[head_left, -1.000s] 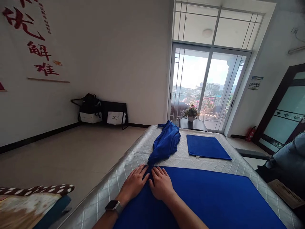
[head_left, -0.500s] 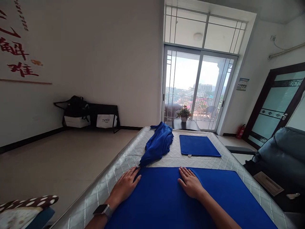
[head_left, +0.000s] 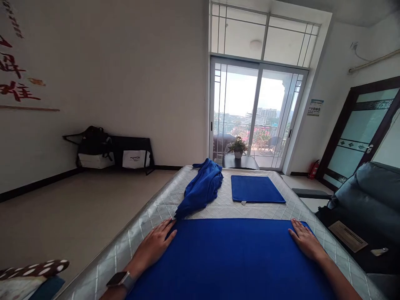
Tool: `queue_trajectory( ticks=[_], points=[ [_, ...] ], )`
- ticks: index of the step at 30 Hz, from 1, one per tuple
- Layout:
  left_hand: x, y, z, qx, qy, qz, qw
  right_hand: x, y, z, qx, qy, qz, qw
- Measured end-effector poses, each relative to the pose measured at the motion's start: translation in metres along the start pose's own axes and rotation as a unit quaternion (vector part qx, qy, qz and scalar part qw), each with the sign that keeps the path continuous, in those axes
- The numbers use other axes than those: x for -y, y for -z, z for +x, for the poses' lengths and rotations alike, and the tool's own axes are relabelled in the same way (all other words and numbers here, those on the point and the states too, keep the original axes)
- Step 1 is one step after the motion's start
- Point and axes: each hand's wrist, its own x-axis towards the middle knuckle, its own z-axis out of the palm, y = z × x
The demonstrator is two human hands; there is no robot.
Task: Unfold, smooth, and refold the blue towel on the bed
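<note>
A large blue cloth (head_left: 231, 254) lies spread flat in front of me on a silvery quilted mattress (head_left: 150, 221). My left hand (head_left: 156, 241) rests flat on the cloth's far left corner, fingers stretched out; a watch is on that wrist. Over at the far right corner, my right hand (head_left: 304, 239) presses flat on the cloth with its fingers extended. Just beyond my left hand is a crumpled blue cloth (head_left: 200, 189). To its right sits a neatly folded blue cloth (head_left: 258, 189) with a small white tag at its near edge.
A black armchair (head_left: 368, 200) stands close along the right side. Behind the mattress is a small table with a potted plant (head_left: 238, 146), before a sliding glass door. A dark bench (head_left: 131, 143) holds bags by the left wall. Polka-dot fabric (head_left: 37, 268) shows at lower left.
My right hand has slid right across the large cloth, from its middle to the far right corner. The fold near it looks smoothed. My left hand stays at the left corner.
</note>
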Motion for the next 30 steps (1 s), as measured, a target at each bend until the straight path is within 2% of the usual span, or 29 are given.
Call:
queue_trajectory(
  ticks=[4,9,15,18,21,23,27,30],
  points=[
    [0.000,0.000,0.001,-0.009,-0.007,0.004,1.000,-0.023,-0.009,0.006,-0.009,-0.012,-0.004,1.000],
    [-0.001,0.000,0.001,0.002,0.004,0.012,1.000,-0.031,-0.011,0.008,-0.009,-0.039,-0.009,0.999],
    [-0.002,-0.002,0.001,-0.017,-0.003,0.007,1.000,-0.027,0.000,0.003,-0.053,-0.037,-0.065,0.996],
    [-0.005,0.000,0.000,-0.014,-0.004,0.006,1.000,-0.012,0.011,-0.001,-0.082,-0.017,-0.110,0.990],
    [-0.006,0.000,-0.001,-0.019,-0.005,0.004,1.000,0.029,0.025,-0.008,-0.111,0.013,-0.114,0.987],
    [-0.006,-0.001,-0.002,-0.028,-0.010,-0.003,1.000,0.075,0.036,-0.015,-0.124,0.048,-0.100,0.986],
    [-0.005,-0.001,-0.003,-0.033,-0.014,-0.018,0.999,0.199,0.052,-0.040,-0.111,0.219,-0.032,0.969],
    [-0.006,0.000,-0.003,-0.040,-0.015,-0.021,0.999,0.295,0.050,-0.063,-0.081,0.324,0.043,0.942]
  ],
)
